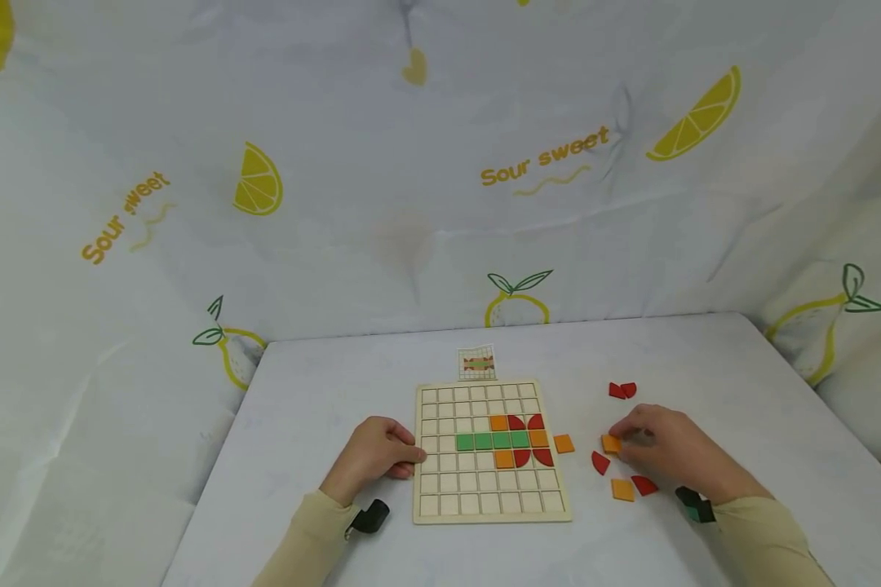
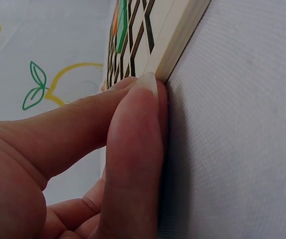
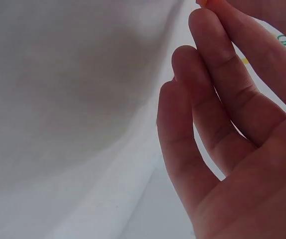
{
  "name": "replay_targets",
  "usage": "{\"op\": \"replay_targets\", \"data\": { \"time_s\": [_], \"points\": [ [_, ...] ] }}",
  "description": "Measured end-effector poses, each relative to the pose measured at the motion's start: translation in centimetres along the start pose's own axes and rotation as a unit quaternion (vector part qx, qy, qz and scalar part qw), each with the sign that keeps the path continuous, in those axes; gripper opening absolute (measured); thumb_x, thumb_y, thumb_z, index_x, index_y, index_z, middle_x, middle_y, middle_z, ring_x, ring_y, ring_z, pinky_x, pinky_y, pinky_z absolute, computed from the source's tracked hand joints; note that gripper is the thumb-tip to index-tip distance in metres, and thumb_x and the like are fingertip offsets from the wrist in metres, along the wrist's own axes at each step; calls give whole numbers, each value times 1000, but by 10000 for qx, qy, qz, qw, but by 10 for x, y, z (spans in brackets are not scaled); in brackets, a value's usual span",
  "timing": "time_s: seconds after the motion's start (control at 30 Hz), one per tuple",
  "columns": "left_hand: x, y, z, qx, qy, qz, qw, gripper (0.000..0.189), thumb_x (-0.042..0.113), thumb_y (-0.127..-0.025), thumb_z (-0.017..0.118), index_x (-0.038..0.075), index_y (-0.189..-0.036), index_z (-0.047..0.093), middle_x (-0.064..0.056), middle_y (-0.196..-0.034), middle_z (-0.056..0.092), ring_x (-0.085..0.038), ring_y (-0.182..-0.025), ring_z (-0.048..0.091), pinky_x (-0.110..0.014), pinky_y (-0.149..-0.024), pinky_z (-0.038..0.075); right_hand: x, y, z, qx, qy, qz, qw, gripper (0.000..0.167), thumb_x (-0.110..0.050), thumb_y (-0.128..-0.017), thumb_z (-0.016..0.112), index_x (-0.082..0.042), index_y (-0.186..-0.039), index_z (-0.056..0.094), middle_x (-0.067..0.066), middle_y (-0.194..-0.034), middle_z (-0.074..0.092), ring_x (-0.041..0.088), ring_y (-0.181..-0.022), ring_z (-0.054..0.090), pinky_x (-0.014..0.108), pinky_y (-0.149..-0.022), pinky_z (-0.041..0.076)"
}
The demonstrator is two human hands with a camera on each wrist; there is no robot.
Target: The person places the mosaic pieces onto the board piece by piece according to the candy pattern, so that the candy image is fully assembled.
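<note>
A wooden grid board [image 1: 440, 505] lies on the table, with green squares [image 1: 483, 441], orange squares and red quarter-circle tiles in its upper and right cells. My left hand [image 1: 376, 451] pinches the left edge of the board; the left wrist view shows the thumb [image 2: 135, 144] and a finger against that edge. To the right of the board, my right hand [image 1: 661, 444] pinches an orange square tile [image 1: 611, 444] between thumb and index finger. Only a sliver of this tile shows in the right wrist view, where the other fingers [image 3: 210, 37] are gently bent.
Beside the board's right edge lies an orange square [image 1: 564, 443]. Around the right hand are another orange square [image 1: 622, 490] and red pieces [image 1: 644, 485], with two more red ones [image 1: 622, 390] farther back. A small pattern card [image 1: 477, 375] sits behind the board, before a lemon-print cloth [image 1: 382, 204].
</note>
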State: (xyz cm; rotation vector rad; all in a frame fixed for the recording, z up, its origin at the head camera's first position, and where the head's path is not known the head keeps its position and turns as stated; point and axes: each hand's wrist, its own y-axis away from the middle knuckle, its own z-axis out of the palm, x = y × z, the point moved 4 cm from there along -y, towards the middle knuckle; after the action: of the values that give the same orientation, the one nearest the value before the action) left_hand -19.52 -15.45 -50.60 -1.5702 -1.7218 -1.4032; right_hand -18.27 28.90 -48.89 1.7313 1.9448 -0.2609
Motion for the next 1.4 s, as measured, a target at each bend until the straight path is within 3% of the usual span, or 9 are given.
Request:
{"op": "replay_targets", "data": {
  "time_s": [0.53, 0.9, 1.13, 1.4],
  "points": [
    [-1, 0, 1, 25, 119, -82, 9999, 33, 14, -84, 93, 2, -104, 70, -8, -81, 77, -12, -61, 72, -25, -61, 63, -70, -43, 12, 147, -483, -828, 9953, 22, -27, -96, 84, -18, -116, 80, -4, -110, 74, 24, -111, 67, 56, -102, 59],
    [0, 1, -1, 71, 120, -112, 9998, 33, 13, -84, 94, 2, -104, 70, -8, -81, 78, -11, -62, 73, -26, -61, 64, -119, -71, 37, -80, -737, -1043, 9918, 16, -23, -97, 82, -19, -112, 81, -6, -107, 72, 20, -107, 64, 44, -99, 58],
    [-1, 1, -1, 68, 140, -47, 9999, 32, 13, -84, 93, 3, -102, 69, -8, -80, 77, -12, -60, 72, -26, -60, 63, -136, -77, 54, -141, -741, -1160, 9904, 16, -23, -95, 85, -20, -110, 82, -8, -106, 73, 16, -103, 64, 41, -97, 58],
    [0, 1, -2, 25, 145, 72, 9999, 30, 13, -85, 92, 2, -101, 69, -10, -80, 76, -13, -60, 72, -27, -60, 63, -147, -79, 62, -126, -377, -1645, 9856, 15, -22, -95, 86, -18, -108, 83, -9, -100, 72, 10, -95, 62, 37, -91, 58]
  ]
}}
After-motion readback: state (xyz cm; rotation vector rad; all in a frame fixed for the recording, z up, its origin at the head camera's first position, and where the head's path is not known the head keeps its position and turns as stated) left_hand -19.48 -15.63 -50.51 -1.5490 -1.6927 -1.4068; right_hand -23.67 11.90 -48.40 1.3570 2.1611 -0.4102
